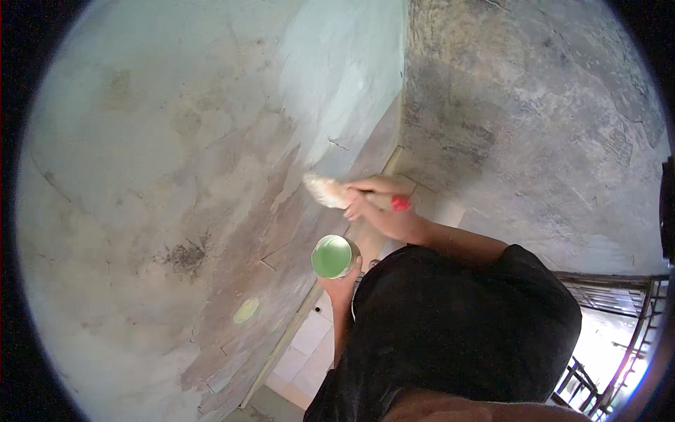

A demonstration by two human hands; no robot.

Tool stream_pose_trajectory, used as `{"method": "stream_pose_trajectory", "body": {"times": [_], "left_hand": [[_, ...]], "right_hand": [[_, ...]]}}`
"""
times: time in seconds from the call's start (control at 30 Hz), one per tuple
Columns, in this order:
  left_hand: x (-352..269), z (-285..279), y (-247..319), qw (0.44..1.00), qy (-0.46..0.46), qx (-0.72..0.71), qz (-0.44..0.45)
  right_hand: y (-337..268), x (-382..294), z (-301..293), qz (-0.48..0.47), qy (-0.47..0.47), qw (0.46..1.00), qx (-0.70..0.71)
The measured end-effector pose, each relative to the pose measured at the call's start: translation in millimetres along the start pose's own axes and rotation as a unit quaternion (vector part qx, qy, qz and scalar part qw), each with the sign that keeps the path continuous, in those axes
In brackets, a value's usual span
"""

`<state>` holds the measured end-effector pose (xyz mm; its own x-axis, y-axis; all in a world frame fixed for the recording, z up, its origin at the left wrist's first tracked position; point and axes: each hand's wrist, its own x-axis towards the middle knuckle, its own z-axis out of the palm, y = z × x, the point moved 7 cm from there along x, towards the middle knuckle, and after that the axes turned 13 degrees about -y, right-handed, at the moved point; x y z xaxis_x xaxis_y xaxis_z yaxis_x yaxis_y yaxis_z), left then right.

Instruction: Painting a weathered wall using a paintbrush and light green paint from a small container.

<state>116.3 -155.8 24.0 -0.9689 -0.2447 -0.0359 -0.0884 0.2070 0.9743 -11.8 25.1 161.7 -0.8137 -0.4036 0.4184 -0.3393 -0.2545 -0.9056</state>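
My right hand grips a wide paintbrush with pale bristles; a red part shows by the wrist. Motion blurs the brush. Its bristles overlap the stained wall, but contact is hard to tell. Below it, my left hand holds a round container upright from underneath, close to the wall. Light green paint fills part of it. Above the brush, a pale bluish-green coated area runs up to the corner.
A bare grey wall meets the stained one at the corner. Thin nails or wires stick out of the stained wall. A narrow ledge follows its foot, beside floor tiles. Dark metal bars stand by a bright opening at lower right.
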Motion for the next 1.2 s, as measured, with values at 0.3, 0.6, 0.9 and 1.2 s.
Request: {"method": "stream_pose_trajectory", "body": {"times": [0.3,0.6,0.9,1.2], "left_hand": [[40,55,-4,0.978,-0.174,-0.095,0.062],[68,114,12,0.951,-0.298,-0.046,0.060],[64,152,8,0.939,-0.336,-0.045,0.063],[67,198,31,0.936,-0.348,0.000,0.048]], "right_hand": [[-7,-83,-119,0.161,0.283,0.942,-0.084],[-62,-107,-132,0.090,0.313,0.941,-0.089],[-63,-114,-166,0.031,0.366,0.928,-0.065],[-47,-123,-222,0.095,0.345,0.932,-0.058]]}}
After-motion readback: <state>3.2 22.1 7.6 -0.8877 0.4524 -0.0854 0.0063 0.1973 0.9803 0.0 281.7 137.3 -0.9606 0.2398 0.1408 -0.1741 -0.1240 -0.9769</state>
